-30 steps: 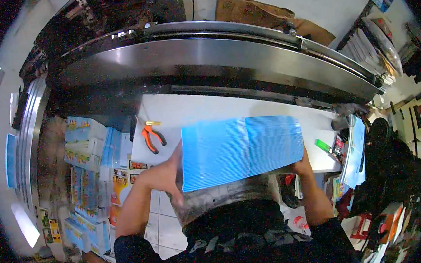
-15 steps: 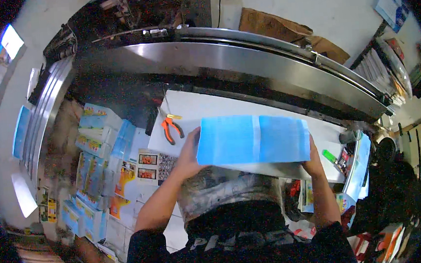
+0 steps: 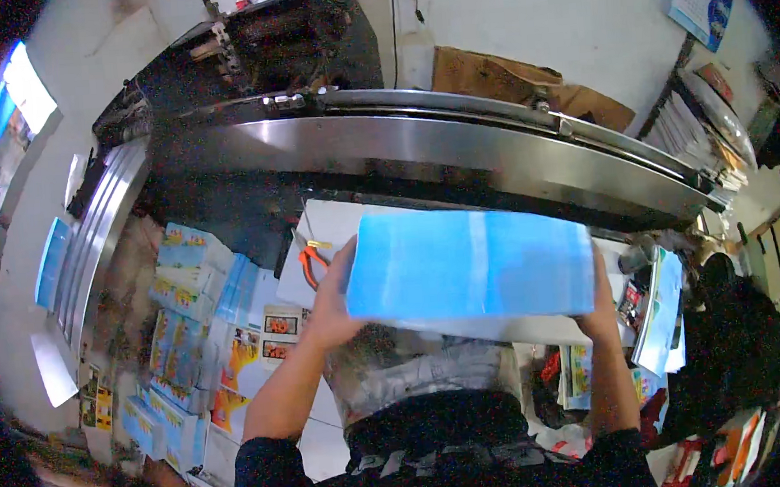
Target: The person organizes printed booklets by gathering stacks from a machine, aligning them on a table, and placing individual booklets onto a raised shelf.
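Both my hands hold a thick stack of blue sheets [image 3: 419, 269], raised above a white board in front of my body. A paler band runs across the stack between its two blue halves. My left hand [image 3: 333, 302] is closed on the stack's left end, its fingers partly behind the paper. At the opposite end my right hand [image 3: 597, 297] grips the edge, with its fingers mostly hidden. Just left of my left hand, orange-handled pliers [image 3: 313, 263] lie on the white board [image 3: 334, 216].
Several piles of printed blue sheets [image 3: 179, 335] stand at the left. More blue sheets [image 3: 661, 306] sit at the right, beside a dark cup [image 3: 637, 258]. A long metal beam [image 3: 400, 134] crosses behind the board. Brown cardboard [image 3: 487, 74] leans against the wall.
The stack has come closer and looks larger, held by both hands throughout. It now covers the green item at the right of the board. The view has tilted upward a little.
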